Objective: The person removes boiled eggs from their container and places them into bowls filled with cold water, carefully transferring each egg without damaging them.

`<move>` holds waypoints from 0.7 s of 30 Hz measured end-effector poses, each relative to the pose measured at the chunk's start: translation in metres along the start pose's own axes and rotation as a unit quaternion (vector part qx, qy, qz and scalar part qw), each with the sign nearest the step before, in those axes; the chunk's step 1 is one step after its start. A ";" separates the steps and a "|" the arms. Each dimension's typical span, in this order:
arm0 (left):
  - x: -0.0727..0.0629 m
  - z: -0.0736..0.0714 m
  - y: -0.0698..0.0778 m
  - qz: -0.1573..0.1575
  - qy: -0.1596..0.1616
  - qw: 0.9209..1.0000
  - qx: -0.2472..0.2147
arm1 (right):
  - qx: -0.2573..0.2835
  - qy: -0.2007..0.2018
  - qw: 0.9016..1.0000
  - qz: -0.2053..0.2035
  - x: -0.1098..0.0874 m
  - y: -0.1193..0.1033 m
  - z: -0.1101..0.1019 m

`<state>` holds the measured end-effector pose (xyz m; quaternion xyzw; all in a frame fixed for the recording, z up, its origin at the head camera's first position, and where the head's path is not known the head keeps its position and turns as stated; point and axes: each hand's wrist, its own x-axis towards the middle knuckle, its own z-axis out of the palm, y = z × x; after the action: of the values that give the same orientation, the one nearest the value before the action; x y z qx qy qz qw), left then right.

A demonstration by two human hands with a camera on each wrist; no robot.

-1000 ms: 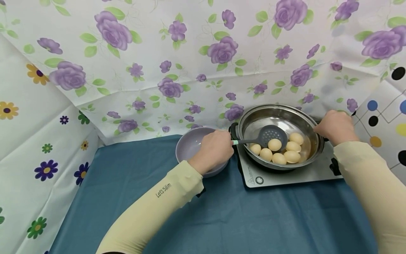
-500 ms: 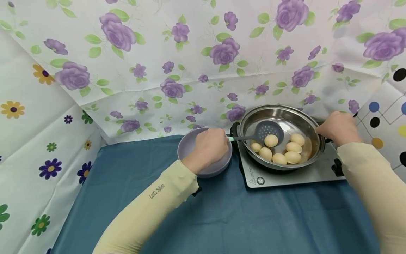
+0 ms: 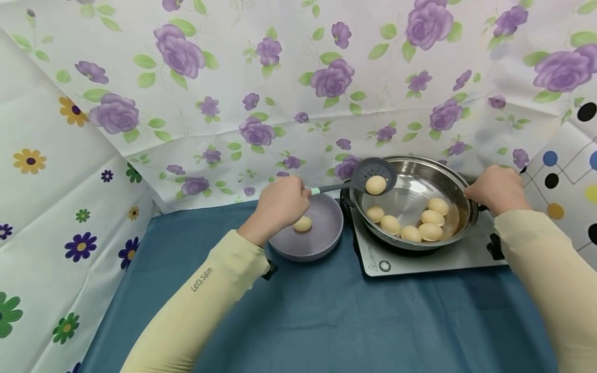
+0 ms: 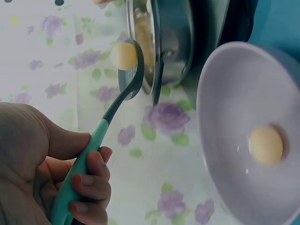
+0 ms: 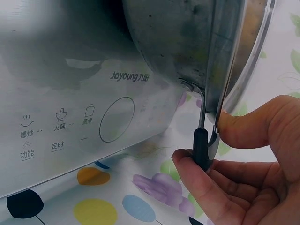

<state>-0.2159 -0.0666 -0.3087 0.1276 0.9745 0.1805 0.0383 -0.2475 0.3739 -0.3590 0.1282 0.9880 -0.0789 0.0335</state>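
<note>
In the head view, my left hand grips a slotted spoon, its fingers wrapped round the green handle. One egg rides on the spoon's dark head, raised over the left rim of a steel pot. Several more eggs lie in the pot along its near side. My right hand holds the pot's right side; in the right wrist view its thumb and fingers pinch the side handle. A purple bowl left of the pot contains one egg.
The pot stands on a flat silver induction hob with a black knob. Blue cloth covers the table. Flowered sheets hang close behind and at both sides.
My left hand has moved left and slightly up, lifting the spoon and its egg out from inside the pot to its left rim. The bowl's egg has come into sight. My right hand stays put.
</note>
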 end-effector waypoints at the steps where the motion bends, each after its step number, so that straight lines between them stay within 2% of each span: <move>1: -0.001 -0.004 -0.003 -0.004 0.004 1.000 -0.003 | 0.000 0.001 1.000 -0.001 0.000 0.000 0.000; 13: -0.018 -0.047 -0.036 -0.052 0.021 0.998 -0.032 | -0.005 0.009 1.000 -0.016 -0.002 -0.003 0.001; 16: -0.024 -0.055 -0.046 -0.060 0.019 0.997 -0.038 | -0.009 0.009 1.000 -0.028 -0.002 -0.002 0.001; 21: -0.034 -0.064 -0.064 -0.073 0.033 0.997 -0.019 | -0.010 0.010 0.999 -0.031 -0.004 -0.003 0.000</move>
<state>-0.2056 -0.1549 -0.2709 0.0497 0.9783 0.2002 0.0212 -0.2448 0.3703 -0.3582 0.0977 0.9926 -0.0689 0.0221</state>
